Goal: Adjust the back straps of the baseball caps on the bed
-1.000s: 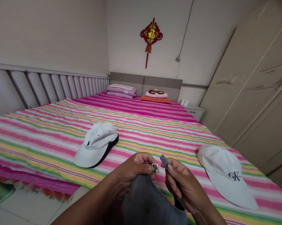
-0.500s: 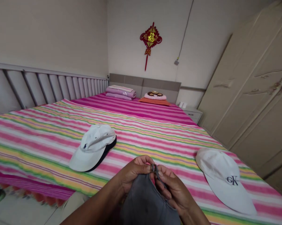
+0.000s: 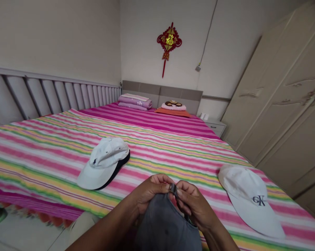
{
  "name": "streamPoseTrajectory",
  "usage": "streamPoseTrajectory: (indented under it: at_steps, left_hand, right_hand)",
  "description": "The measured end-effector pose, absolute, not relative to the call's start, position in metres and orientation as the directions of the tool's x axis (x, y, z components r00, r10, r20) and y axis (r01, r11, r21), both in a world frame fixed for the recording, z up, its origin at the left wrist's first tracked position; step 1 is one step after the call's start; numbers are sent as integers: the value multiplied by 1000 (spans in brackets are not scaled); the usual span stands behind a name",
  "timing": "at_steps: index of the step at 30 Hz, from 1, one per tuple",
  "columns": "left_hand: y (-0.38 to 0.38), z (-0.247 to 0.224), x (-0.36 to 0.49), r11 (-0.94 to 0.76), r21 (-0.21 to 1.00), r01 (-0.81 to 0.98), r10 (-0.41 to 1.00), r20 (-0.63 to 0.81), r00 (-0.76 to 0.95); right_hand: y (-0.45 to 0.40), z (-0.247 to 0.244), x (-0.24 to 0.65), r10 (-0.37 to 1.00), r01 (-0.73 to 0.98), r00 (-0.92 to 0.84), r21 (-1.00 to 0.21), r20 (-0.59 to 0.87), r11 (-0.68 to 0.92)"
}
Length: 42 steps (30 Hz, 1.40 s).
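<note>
A dark grey cap [image 3: 167,225] is held up low in the middle of the view, its back strap raised. My left hand [image 3: 153,190] is closed, pinching the strap's left side beside a small metal buckle [image 3: 172,188]. Closed too, my right hand [image 3: 191,198] pinches the strap just right of the buckle. The cap's brim is out of sight. Left of my hands, a white cap [image 3: 105,162] with a small dark logo rests on the bed, a dark cap's edge showing beneath it. Another white cap [image 3: 251,200], with black letters, lies to the right.
The bed carries a striped sheet [image 3: 68,146]. Folded purple bedding [image 3: 135,101] and a pink bundle on an orange cloth [image 3: 173,113] lie by the headboard [image 3: 179,96]. A metal railing [image 3: 55,92] runs along the left; a wardrobe [image 3: 283,97] stands at right.
My right hand has brought its end of the strap closer to the buckle, and the fingertips of both hands now nearly meet. The caps on the bed have stayed put.
</note>
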<state>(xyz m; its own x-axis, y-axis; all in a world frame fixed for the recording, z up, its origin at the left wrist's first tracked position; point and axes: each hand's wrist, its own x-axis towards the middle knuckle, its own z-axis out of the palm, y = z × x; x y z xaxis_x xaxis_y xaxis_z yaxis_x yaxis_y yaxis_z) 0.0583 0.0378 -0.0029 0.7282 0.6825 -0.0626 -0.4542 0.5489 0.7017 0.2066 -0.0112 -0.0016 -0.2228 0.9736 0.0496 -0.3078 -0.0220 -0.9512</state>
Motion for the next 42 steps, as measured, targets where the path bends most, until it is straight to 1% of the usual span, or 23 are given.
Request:
streamPoseTrajectory:
  at_steps: [5, 10, 13, 18, 20, 23, 28, 31, 33, 35, 37, 39, 42]
  left_hand:
    - [33, -3, 59, 530, 713, -459, 724, -98, 683]
    - [34, -3, 57, 499, 717, -486, 727, -42, 686]
    - [37, -4, 57, 516, 712, -476, 698, -27, 716]
    - [40, -9, 57, 553, 734, -394, 621, -47, 783]
    - [40, -9, 56, 552, 743, -380, 622, -63, 781]
    - [38, -6, 56, 501, 770, -396, 687, -75, 722]
    - [34, 1, 59, 426, 810, -402, 775, -98, 624]
    - [35, 3, 60, 399, 824, -402, 793, -90, 603]
    - [36, 4, 59, 395, 836, -381, 780, -85, 620]
    - [36, 5, 57, 391, 840, -377, 765, -69, 640]
    - [36, 6, 56, 371, 850, -375, 769, -55, 637]
    - [36, 5, 56, 342, 876, -339, 777, -61, 627]
    - [37, 2, 56, 306, 907, -288, 775, -62, 629]
  right_hand:
    - [-11, 1, 202, 976, -352, -214, -935, 36, -43]
    - [-14, 5, 200, 970, -443, -243, -892, 25, -88]
    - [-14, 6, 200, 970, -465, -237, -883, 56, -63]
    - [-14, 5, 201, 968, -399, -221, -917, 120, 23]
    - [-15, 5, 201, 972, -348, -201, -937, 118, 42]
    - [-17, 6, 201, 982, -287, -163, -957, 93, 43]
    - [-18, 6, 200, 989, -253, -110, -965, 97, 67]
    - [-18, 5, 200, 982, -145, -114, -980, 154, 137]
    - [-18, 5, 199, 974, -9, -98, -979, 203, 203]
    - [-19, 6, 199, 965, 159, -59, -952, 254, 260]
    - [-20, 8, 198, 945, 326, -33, -890, 326, 319]
    - [-21, 10, 196, 910, 463, -25, -802, 414, 377]
    - [-23, 12, 195, 869, 596, -28, -690, 494, 411]
